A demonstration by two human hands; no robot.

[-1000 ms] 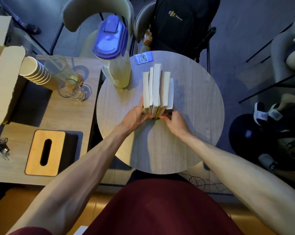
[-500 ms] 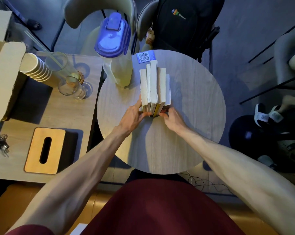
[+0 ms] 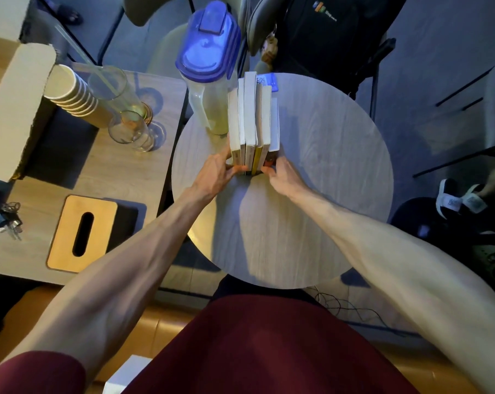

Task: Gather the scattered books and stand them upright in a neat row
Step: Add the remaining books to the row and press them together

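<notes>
Several books (image 3: 253, 118) stand upright side by side in a tight row on the round wooden table (image 3: 325, 180), their pale page edges facing up. My left hand (image 3: 216, 173) presses against the left side and near end of the row. My right hand (image 3: 283, 179) presses against the right side at the near end. Both hands squeeze the row together at its base. The lower covers are mostly hidden by my fingers.
A clear jug with a blue lid (image 3: 209, 66) stands touching the row's left side. A blue QR card (image 3: 267, 81) lies behind the books. On the side desk: glasses (image 3: 129, 129), stacked paper cups (image 3: 70, 92), a tissue box (image 3: 81, 233), keys (image 3: 7, 220). A backpack (image 3: 331, 35) sits on a chair.
The row of books has slid away from me toward the table's far edge, close beside the jug. Both hands stayed clamped on it.
</notes>
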